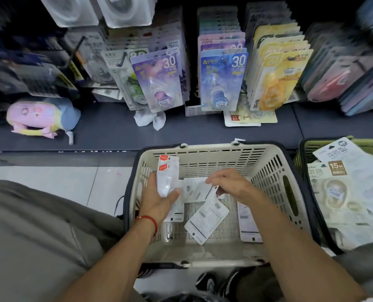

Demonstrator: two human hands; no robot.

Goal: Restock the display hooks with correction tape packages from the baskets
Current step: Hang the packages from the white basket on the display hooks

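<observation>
My left hand grips a small stack of white red-labelled correction tape packages; my right hand, beside it, pinches another white card-backed package, best aligned hang-holes together.

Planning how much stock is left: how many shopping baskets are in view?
2. A beige basket sits under both hands; a green basket, piled with packages, stands to its right, partly cut off by the frame.

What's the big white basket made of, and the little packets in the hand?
The cream basket looks like hard matte plastic, with moulded slots in its walls. The packets in the left hand seem glossy clear plastic over card; they shine.
</observation>
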